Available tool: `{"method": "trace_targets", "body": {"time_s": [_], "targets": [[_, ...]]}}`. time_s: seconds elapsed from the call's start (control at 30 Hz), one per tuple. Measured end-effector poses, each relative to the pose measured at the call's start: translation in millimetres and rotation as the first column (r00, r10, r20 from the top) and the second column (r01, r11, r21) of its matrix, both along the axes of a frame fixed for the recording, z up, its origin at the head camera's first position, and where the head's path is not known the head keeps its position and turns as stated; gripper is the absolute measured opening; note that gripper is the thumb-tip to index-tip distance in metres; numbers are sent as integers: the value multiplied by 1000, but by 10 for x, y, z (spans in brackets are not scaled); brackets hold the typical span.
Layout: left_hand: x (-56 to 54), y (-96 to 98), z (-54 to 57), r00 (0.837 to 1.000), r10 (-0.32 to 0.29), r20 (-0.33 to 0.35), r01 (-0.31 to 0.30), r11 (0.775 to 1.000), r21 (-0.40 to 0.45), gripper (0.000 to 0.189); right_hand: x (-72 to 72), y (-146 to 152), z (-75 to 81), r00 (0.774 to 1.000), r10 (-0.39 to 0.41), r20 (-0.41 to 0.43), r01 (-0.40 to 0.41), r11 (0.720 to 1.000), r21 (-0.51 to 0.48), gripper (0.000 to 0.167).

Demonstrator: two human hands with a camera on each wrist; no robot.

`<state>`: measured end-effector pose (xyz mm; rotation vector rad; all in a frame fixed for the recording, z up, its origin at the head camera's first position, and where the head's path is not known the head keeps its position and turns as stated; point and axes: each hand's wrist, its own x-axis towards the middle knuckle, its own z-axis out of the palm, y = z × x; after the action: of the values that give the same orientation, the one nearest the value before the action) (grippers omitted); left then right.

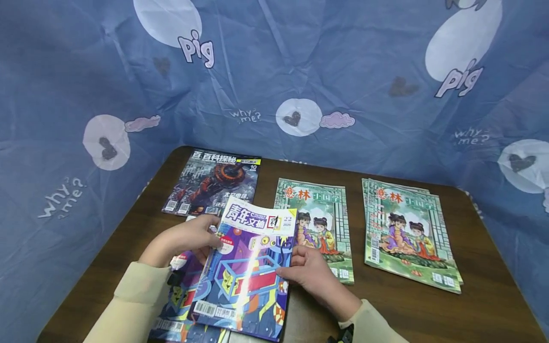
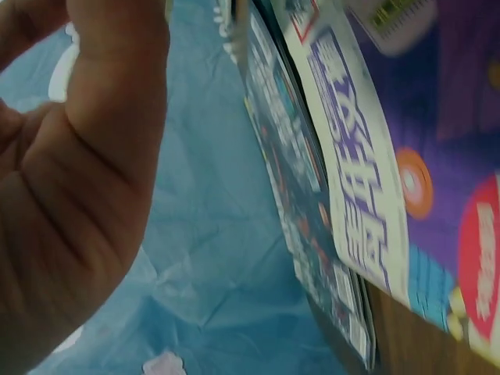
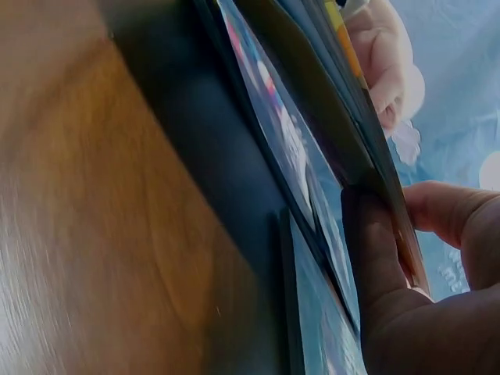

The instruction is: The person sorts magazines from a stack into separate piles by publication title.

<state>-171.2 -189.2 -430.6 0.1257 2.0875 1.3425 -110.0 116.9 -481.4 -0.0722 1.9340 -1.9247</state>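
A magazine with a white title band and purple-blue cover (image 1: 253,267) is held tilted above the table. My right hand (image 1: 315,278) pinches its right edge, thumb on the cover and fingers behind, as the right wrist view also shows. At the left edge, my left hand (image 1: 188,238) grips the magazine with fingertips at the cover's border; its fingertips leave the left wrist view. Under the held magazine, partly hidden, lies another purple-blue magazine (image 1: 177,305). Behind the left hand is a dark magazine with a red-and-black machine picture (image 1: 210,183).
A green magazine (image 1: 339,205) lies mid-table, partly covered by the held one. Further right is a small stack of green magazines (image 1: 411,238), slightly offset. The brown wooden table (image 1: 480,305) meets a blue printed cloth (image 1: 240,85) at its back and sides.
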Motion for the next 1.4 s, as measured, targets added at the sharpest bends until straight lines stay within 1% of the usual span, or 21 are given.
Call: {"method": "trace_targets", "body": {"time_s": [0.13,0.2,0.3,0.37,0.47,0.57,0.7,0.8,1.0,1.17,1.4], "targets": [[48,-94,-16,999,-36,27,36,999,1,45,54,-83,-34,1000,28,-12,-29,1000,-12,27],[62,-133,-29,998,-47,34,48,999,-13,46,88,-133,-51,999,40,5,-39,999,-36,28],[78,-194,-33,997,-60,43,62,997,-45,48,134,-229,-70,999,44,17,-43,998,-46,31],[88,-240,-31,996,-61,57,65,995,-69,48,161,-300,-74,998,55,14,-54,998,-34,33],[106,-317,-29,995,-59,86,67,994,-89,43,197,-397,-82,998,68,9,-68,998,-11,31],[136,-402,-42,993,-45,109,57,992,-111,43,225,-474,-93,996,80,31,-79,997,-25,29],[170,-487,-69,990,-45,131,61,991,-119,43,251,-533,-109,996,80,50,-78,996,-45,27],[177,-521,-79,987,-54,154,70,992,-103,40,259,-554,-126,995,81,56,-78,996,-44,27],[158,-555,-62,983,-79,163,96,991,-99,36,233,-578,-137,995,89,48,-90,996,15,27],[155,-566,-69,983,-64,170,88,986,-139,33,210,-599,-142,995,96,42,-98,993,63,25],[176,-588,-127,989,-39,142,67,977,-201,34,198,-635,-169,995,85,48,-89,992,85,26]]}}
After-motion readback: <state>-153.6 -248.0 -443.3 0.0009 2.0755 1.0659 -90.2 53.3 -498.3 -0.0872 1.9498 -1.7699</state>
